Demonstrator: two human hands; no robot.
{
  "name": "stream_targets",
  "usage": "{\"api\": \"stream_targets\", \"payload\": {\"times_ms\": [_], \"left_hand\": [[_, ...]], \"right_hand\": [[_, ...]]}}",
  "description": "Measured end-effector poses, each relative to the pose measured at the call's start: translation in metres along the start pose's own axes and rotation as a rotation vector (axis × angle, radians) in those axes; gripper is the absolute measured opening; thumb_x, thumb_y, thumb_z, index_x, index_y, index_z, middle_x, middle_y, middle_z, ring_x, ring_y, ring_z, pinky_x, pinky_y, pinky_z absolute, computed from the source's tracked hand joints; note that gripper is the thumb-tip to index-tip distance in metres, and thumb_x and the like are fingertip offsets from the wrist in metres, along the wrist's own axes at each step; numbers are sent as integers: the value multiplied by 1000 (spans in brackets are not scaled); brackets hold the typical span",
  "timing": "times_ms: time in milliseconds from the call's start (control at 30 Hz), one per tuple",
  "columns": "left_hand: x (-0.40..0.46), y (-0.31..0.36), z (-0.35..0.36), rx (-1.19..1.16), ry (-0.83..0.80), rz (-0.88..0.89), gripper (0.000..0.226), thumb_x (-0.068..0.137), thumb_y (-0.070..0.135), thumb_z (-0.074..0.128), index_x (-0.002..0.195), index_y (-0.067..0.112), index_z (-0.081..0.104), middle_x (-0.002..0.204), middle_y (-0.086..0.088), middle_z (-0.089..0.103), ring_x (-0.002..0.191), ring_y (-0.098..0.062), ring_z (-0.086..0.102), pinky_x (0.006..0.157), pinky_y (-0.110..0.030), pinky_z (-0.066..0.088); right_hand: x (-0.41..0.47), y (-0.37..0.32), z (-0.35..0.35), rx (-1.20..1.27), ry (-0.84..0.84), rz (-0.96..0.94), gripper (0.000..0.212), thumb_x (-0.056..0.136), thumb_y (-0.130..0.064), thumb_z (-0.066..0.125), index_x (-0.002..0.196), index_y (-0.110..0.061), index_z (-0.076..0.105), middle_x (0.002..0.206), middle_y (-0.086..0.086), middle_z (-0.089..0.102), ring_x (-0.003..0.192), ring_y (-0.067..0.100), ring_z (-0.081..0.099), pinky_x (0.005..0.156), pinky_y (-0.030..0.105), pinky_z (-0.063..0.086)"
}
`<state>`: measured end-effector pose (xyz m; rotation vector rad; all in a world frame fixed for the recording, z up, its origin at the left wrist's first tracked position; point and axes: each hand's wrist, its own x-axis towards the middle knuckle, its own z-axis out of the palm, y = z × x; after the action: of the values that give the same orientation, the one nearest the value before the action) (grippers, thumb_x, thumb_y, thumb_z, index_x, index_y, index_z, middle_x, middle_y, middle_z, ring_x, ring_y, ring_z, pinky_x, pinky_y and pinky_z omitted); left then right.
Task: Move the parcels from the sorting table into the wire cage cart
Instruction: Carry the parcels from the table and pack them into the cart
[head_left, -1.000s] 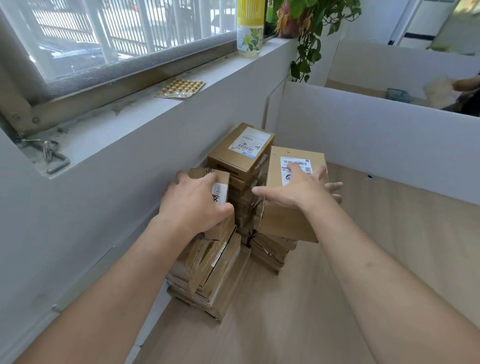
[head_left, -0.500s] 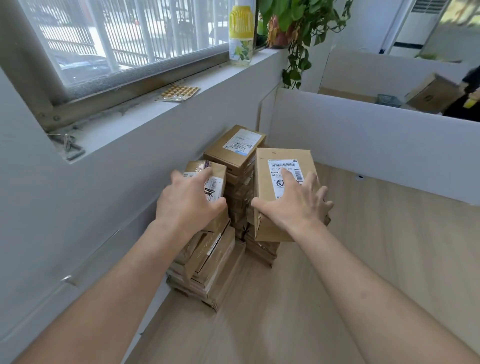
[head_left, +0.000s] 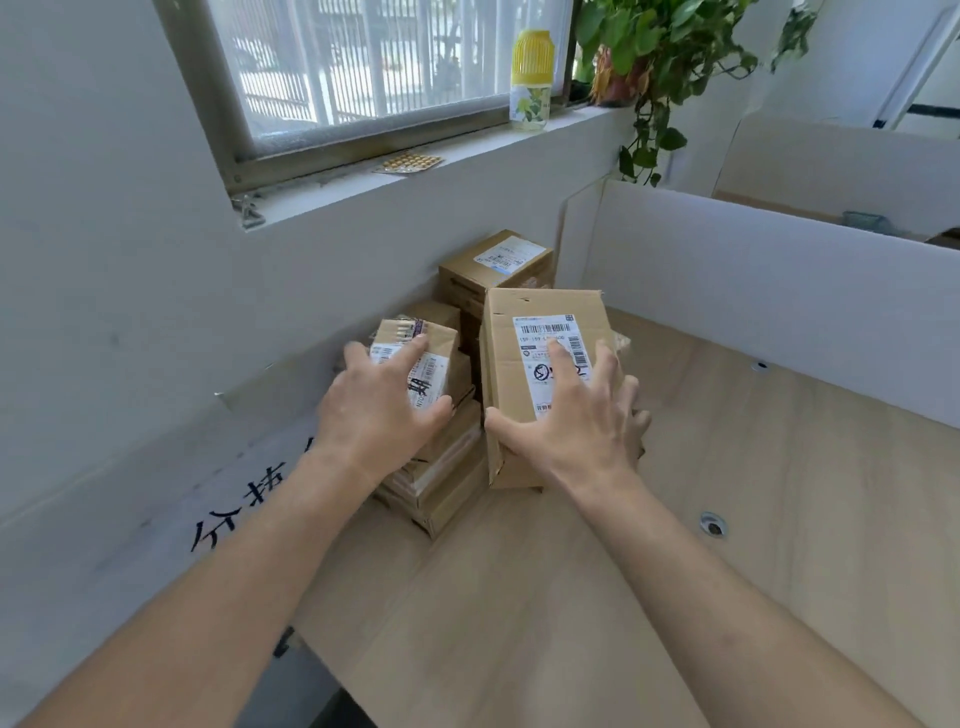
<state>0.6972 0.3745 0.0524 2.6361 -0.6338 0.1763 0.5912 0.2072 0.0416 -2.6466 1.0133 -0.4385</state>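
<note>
My right hand (head_left: 576, 415) gripped tall brown labelled cardboard parcel (head_left: 545, 374), now raised off stack on wooden sorting table (head_left: 727, 545). My left hand (head_left: 384, 405) clasped small taped carton (head_left: 415, 353). Cart unseen; carry comes next.

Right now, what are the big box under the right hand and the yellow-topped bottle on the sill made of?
The big box looks like plain brown cardboard, matte, with creased edges and a white paper label stuck on top. The bottle seems to be plastic: a ribbed yellow cap over a clear body with a leaf print, though glass can't be ruled out for the body.
</note>
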Motion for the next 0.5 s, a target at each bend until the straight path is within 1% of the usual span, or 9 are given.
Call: {"api": "stream_targets", "payload": {"times_ms": [100, 200, 267, 400, 500], "left_hand": [[-39, -4, 2, 12, 36, -64, 80, 86, 63, 68, 157, 46, 35, 118, -8, 40, 102, -36, 60, 91, -44, 54], [-79, -12, 4, 28, 64, -128, 80, 87, 62, 67, 157, 45, 33, 117, -7, 40, 99, -34, 61, 85, -43, 57], [-105, -18, 8, 36, 79, -169, 81, 87, 63, 67, 157, 45, 32, 118, -7, 40, 98, -34, 61, 83, -46, 58], [-152, -33, 15, 66, 86, -259, 83, 86, 64, 67, 158, 44, 30, 123, -8, 40, 104, -32, 59, 83, -46, 58], [-186, -43, 18, 94, 81, -321, 83, 88, 63, 66, 159, 43, 28, 127, -9, 39, 108, -32, 57, 83, -43, 56]], "right_hand": [[-29, 9, 1, -20, -32, -77, 112, 58, -91, 55, 154, -41, 28, 165, 11, 15, 139, 48, 30, 107, 61, 34], [-54, 18, 7, -7, -64, -156, 111, 59, -91, 55, 155, -41, 28, 165, 10, 13, 139, 49, 30, 105, 62, 35], [-70, 22, 13, -7, -95, -212, 111, 60, -91, 53, 155, -41, 27, 165, 8, 13, 139, 49, 29, 105, 62, 35], [-102, 23, 26, -10, -156, -308, 110, 63, -91, 51, 157, -41, 23, 165, 7, 12, 140, 48, 28, 105, 62, 36], [-126, 21, 36, -22, -179, -375, 109, 65, -91, 49, 158, -40, 22, 165, 8, 13, 138, 46, 30, 104, 61, 38]]}}
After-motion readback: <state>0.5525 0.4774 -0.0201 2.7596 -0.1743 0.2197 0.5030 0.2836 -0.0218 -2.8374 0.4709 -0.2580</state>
